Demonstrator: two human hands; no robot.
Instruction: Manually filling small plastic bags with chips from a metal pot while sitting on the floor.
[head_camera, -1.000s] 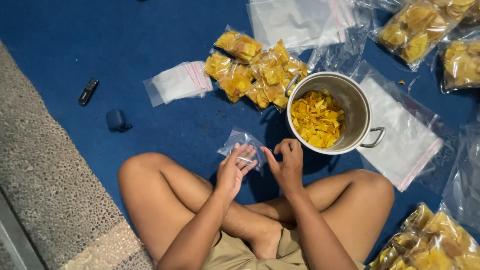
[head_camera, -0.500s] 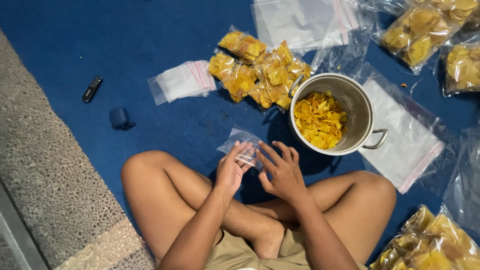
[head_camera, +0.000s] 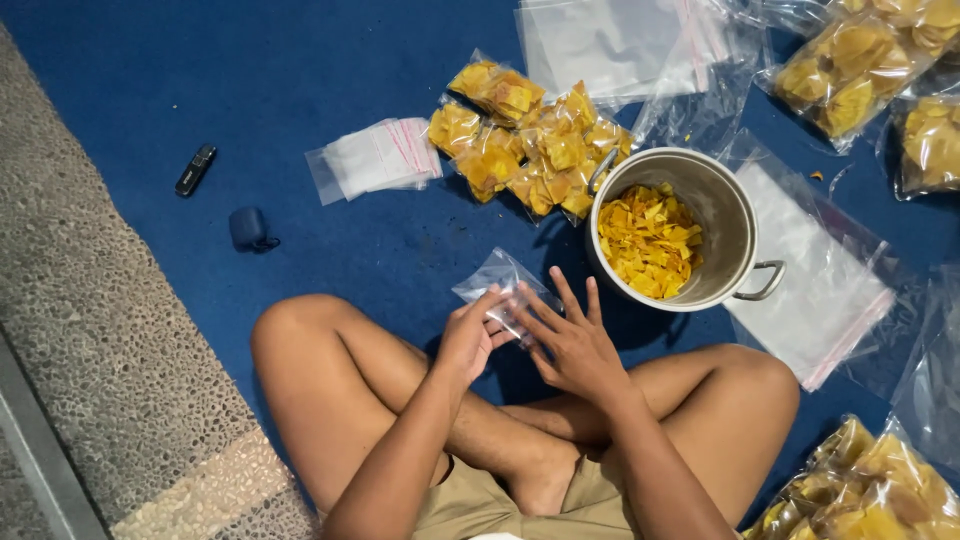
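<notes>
- Blue floor mat (head_camera: 330, 60) serves as the work area, with a pebbled strip along its 9 o'clock edge.
- A person sits cross-legged; both forearms reach forward over the knees.
- Left hand (head_camera: 468, 335) pinches the small clear bag (head_camera: 503, 292) in a closed grip, likely to steady its mouth.
- Right hand (head_camera: 570, 345) spreads its fingers loosely, fingertips on the bag, grip released.
- Metal pot (head_camera: 735, 225) of yellow chips (head_camera: 648, 238) stands at 2 o'clock of the hands, within reach.
- Filled bags (head_camera: 530, 140) lie at 12 o'clock; empty bags (head_camera: 375, 158) at 11 o'clock.
</notes>
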